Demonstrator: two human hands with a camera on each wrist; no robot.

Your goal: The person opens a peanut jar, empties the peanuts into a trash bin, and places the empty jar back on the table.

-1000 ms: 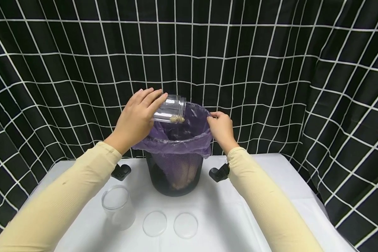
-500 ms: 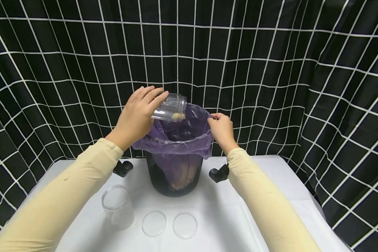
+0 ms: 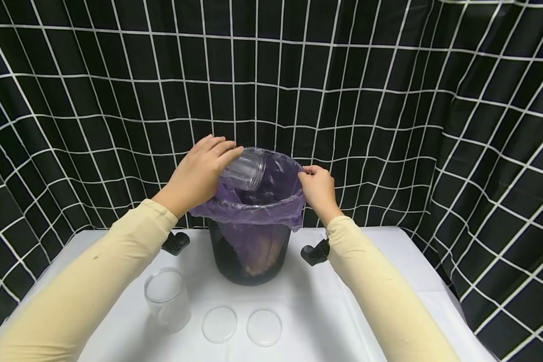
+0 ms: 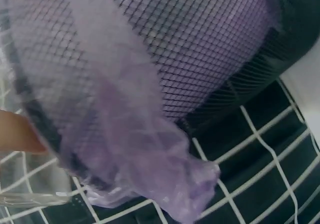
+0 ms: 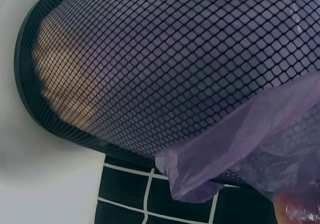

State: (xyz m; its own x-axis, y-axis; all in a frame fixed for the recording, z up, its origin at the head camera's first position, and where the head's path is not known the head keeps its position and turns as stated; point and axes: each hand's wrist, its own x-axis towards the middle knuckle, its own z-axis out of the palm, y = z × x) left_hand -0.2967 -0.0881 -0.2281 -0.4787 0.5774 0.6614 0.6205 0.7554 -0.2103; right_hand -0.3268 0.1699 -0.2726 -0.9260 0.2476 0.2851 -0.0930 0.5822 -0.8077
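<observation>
My left hand point(image 3: 194, 176) grips a clear plastic jar point(image 3: 248, 171), tilted with its mouth down to the right over a bin. No lumps show inside the jar. The black mesh bin point(image 3: 221, 254) is lined with a purple plastic bag point(image 3: 271, 213) folded over its rim. At the rim's right side, my right hand point(image 3: 319, 188) pinches the bag's edge. Through the mesh in the right wrist view, tan contents point(image 5: 70, 79) show at the bottom. One finger point(image 4: 20, 134) and part of the jar point(image 4: 30, 179) appear in the left wrist view.
A second clear jar point(image 3: 167, 301) stands without a lid at the left on the white-covered table point(image 3: 326, 322). Two clear round lids point(image 3: 219, 324) lie side by side in front of the bin. A black curtain with white grid lines point(image 3: 271, 75) hangs behind.
My left hand has lowered and tipped the jar further down into the bag's mouth. Pale yellowish lumps near the jar's mouth have left it. My right hand keeps its hold on the bag.
</observation>
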